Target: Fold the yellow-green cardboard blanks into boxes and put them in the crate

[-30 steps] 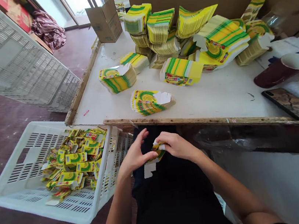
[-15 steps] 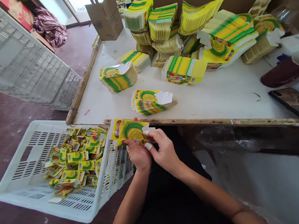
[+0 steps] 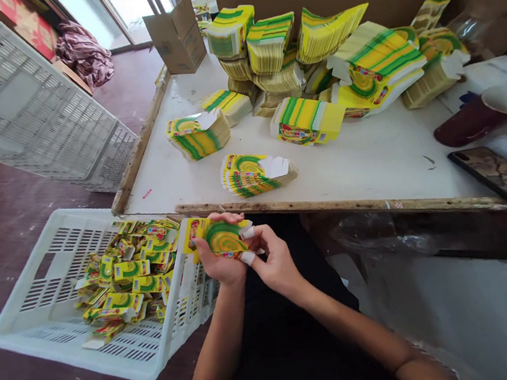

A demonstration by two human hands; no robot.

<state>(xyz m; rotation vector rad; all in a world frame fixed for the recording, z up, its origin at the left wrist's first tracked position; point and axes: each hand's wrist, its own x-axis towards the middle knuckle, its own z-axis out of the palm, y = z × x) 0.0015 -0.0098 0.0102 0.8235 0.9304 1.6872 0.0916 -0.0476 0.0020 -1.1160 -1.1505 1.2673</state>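
Observation:
Between my two hands is a yellow and green carton (image 3: 222,238) with a spiral printed on its face. My left hand (image 3: 221,264) is closed around its long sides, thumb on the near edge and fingers over the far edge. The right hand (image 3: 275,259), with white wraps on the thumb and a fingertip, pinches the carton's right end. Just beyond my hands, a fanned stack of flat cartons (image 3: 251,174) lies on the white table (image 3: 350,176). Left of my hands stands a white plastic crate (image 3: 34,346) holding a heap of small folded cartons (image 3: 132,268).
More carton stacks (image 3: 272,39) are piled at the table's back. A dark mug (image 3: 465,122) lies tipped at the right, near a phone (image 3: 499,171). A small cardboard box (image 3: 176,40) stands at the far left corner. Stacked white crates (image 3: 22,90) rise at the left.
My left fingers have come up over the carton's far edge and the thumb has moved onto its face. The right hand stays at the right end. The view has shifted slightly.

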